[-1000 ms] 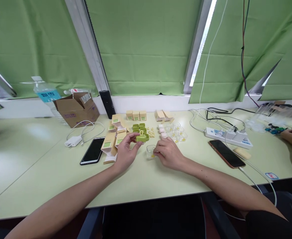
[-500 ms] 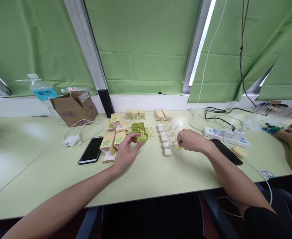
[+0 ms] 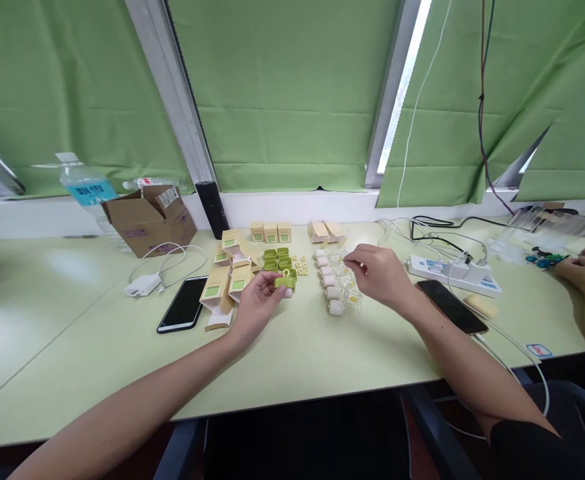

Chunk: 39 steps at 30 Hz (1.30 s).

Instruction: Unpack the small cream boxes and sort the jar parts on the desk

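The left hand [image 3: 253, 303] is clamped on a green case [image 3: 285, 283], thumb and fingers gripping its side; a pale loop shows at the top and a white part at the bottom. The case is held over the counter [image 3: 292, 360], just in front of a cluster of green shells [image 3: 277, 253]. Beside the shells lie small yellow bits [image 3: 301, 267].

The right hand [image 3: 380, 275] is over the clear covers [image 3: 353, 300], its fingertips drawn close; whether they grip anything, I cannot tell. A column of white pieces [image 3: 336, 307] runs along the left of the covers.

Left of the left hand is a pile of boxes [image 3: 213, 291], near a black phone [image 3: 182, 303]. Three small boxes [image 3: 271, 233] stand behind the shells, and two open boxes [image 3: 326, 231] lie behind the white pieces. To the right are a second phone [image 3: 451, 307] and a power strip [image 3: 452, 275]. At the far right, another person's hand [image 3: 580, 270] is near some blue and green parts [image 3: 545, 259].
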Motion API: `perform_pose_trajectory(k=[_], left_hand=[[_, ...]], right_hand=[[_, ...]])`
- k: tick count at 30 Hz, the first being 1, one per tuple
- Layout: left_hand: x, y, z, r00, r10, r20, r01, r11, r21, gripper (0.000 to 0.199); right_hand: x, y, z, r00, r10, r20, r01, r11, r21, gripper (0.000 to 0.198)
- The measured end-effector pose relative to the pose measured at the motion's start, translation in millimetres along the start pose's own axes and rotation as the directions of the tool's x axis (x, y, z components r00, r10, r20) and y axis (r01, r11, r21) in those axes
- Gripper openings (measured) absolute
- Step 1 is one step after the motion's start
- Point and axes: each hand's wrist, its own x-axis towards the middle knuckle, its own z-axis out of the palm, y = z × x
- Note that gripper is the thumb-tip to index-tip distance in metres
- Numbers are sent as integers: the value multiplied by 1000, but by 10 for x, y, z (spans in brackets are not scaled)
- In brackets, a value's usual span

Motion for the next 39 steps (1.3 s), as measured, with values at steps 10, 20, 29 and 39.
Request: perform_pose_trajectory(k=[10, 20, 29, 39], left_hand=[[-102, 118, 117, 964, -244, 109, 255, 961, -102, 54], [-152, 65, 142, 947, -246, 207, 272, 956, -107, 59], [-170, 49, 81, 922, -157, 353, 145, 988, 62, 57], [-213, 62, 138, 930, -174, 323, 151, 984, 96, 54]], right_hand=[[-294, -722, 668, 840, -466, -279, 453, 884, -116, 23], [-245, -627, 696, 885, -372, -280, 402, 914, 58, 20], [-276, -525, 745, 923, -310, -229, 357, 911, 205, 35], [-281, -580, 721, 891, -384, -241, 415, 906, 88, 31]])
